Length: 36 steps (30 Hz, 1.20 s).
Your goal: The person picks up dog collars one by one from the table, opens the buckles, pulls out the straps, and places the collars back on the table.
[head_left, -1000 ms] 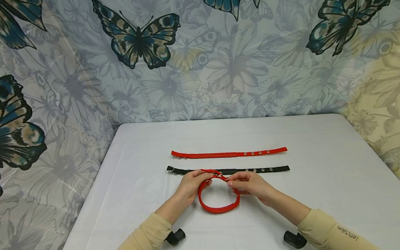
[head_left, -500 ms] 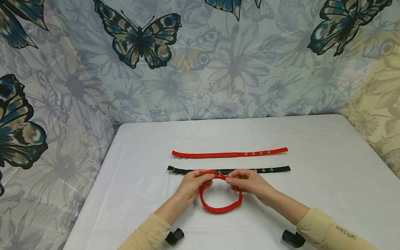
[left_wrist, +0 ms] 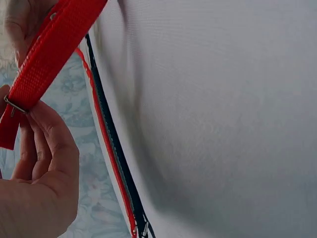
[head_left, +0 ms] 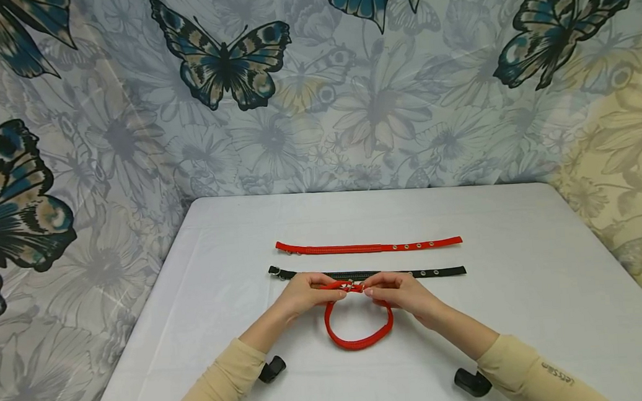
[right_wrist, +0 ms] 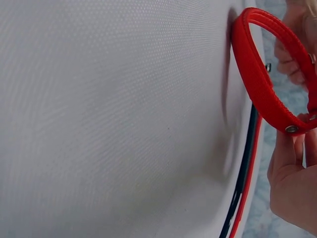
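Observation:
A red collar [head_left: 359,344] is bent into a ring, held up between both hands over the table's middle. Its metal buckle [head_left: 351,285] shows at the top of the ring, between the two sets of fingertips. My left hand [head_left: 304,296] pinches the strap just left of the buckle, thumb in front. On the other side, my right hand [head_left: 402,293] pinches the strap between thumb and fingers. The left wrist view shows the strap end [left_wrist: 7,131] sticking out past the buckle's frame. An eyelet [right_wrist: 291,129] lies right at the right fingertips in the right wrist view.
Behind the hands a black collar [head_left: 438,272] lies straight across the white table [head_left: 234,231], partly covered by the fingers. Farther back lies a second red collar [head_left: 335,248], parallel to it. A butterfly-patterned cloth [head_left: 382,115] hangs behind the table.
My left hand has changed its grip, its thumb now in front of the strap by the buckle, and its forearm has shifted slightly left. The ring hangs slightly lower. The right hand has barely moved.

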### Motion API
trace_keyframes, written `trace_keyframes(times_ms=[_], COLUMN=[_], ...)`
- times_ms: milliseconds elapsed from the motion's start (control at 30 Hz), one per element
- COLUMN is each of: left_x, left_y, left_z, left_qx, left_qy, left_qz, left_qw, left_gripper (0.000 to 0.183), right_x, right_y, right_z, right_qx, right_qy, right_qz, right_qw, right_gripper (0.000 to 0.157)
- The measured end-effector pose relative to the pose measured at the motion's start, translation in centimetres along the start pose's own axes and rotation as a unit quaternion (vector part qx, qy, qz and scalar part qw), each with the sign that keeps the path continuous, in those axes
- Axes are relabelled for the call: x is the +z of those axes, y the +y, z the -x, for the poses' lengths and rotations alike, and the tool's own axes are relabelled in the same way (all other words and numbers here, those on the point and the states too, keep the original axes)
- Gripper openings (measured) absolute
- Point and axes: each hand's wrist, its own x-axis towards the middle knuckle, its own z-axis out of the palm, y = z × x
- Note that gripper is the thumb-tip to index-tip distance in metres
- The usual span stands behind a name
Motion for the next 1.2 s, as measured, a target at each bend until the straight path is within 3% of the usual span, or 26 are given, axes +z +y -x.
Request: trace_keyframes(times_ms=[533, 1200], left_x=[-0.45, 0.04], left_y=[-0.41, -0.02], left_z=[-0.21, 0.11], left_qx=[0.003, 0.010], left_qy=[-0.003, -0.010], left_qz=[0.011, 0.006], left_qw=[0.9999, 0.9999], left_gripper=[0.027, 0.028], right_x=[-0.75, -0.55], right_y=[0.26, 0.08], right_z=[-0.01, -0.34], right_qx=[0.003, -0.022], right_qy=[-0.028, -0.012], right_qz=[-0.009, 0.018], right_qw=[1.000, 1.000], right_gripper=[0.037, 0.035])
